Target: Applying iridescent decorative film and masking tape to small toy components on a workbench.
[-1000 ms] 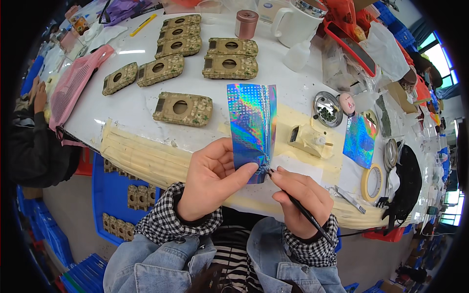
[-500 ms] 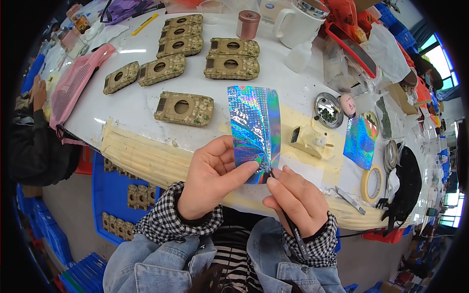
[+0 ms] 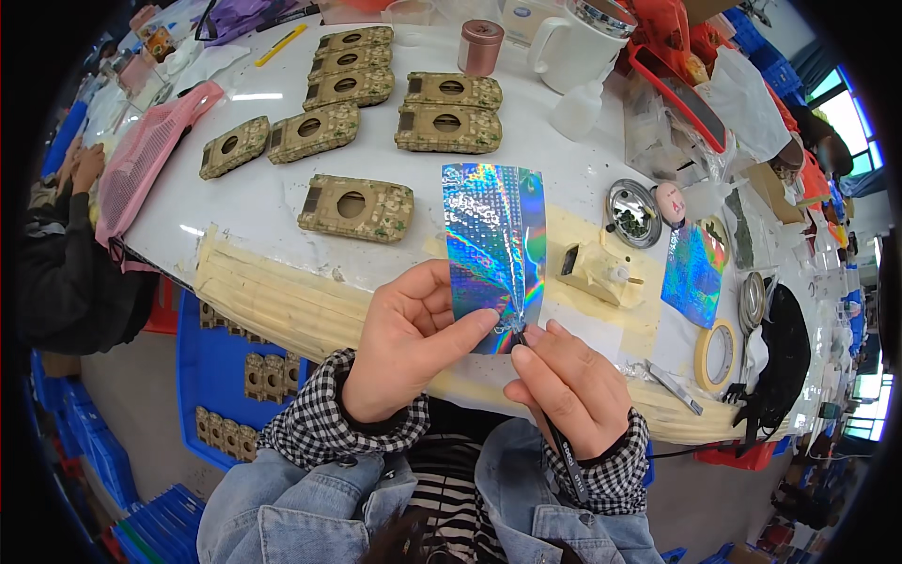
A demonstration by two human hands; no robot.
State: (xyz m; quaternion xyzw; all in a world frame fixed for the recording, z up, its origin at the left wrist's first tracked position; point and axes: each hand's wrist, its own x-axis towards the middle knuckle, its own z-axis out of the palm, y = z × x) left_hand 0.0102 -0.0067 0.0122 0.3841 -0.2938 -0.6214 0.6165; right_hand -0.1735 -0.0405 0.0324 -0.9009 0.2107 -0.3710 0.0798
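Note:
A shiny holographic sticker sheet (image 3: 489, 235) stands upright between my hands. Gripping its lower left part is my left hand (image 3: 413, 338), thumb in front and fingers behind. My right hand (image 3: 573, 385) is closed around slim black tweezers (image 3: 561, 442), whose tips meet the sheet's lower edge; what lies at the tips is too small to make out. Left of the sheet, a camouflage-painted model tank hull (image 3: 355, 209) with a round hole lies on the white table. More such hulls (image 3: 449, 127) are set out behind it.
Right of my hands are a tape-covered block (image 3: 601, 273), a second holographic sheet (image 3: 692, 277), a round metal tin (image 3: 633, 212), a tape roll (image 3: 716, 355) and a utility knife (image 3: 674, 387). A white mug (image 3: 568, 47) stands farther back. Below left, a blue tray (image 3: 221, 376) holds hulls.
The sheet has shifted very slightly to the right and its reflections differ. Both hands keep their grips, with the tweezers still at the sheet's lower edge.

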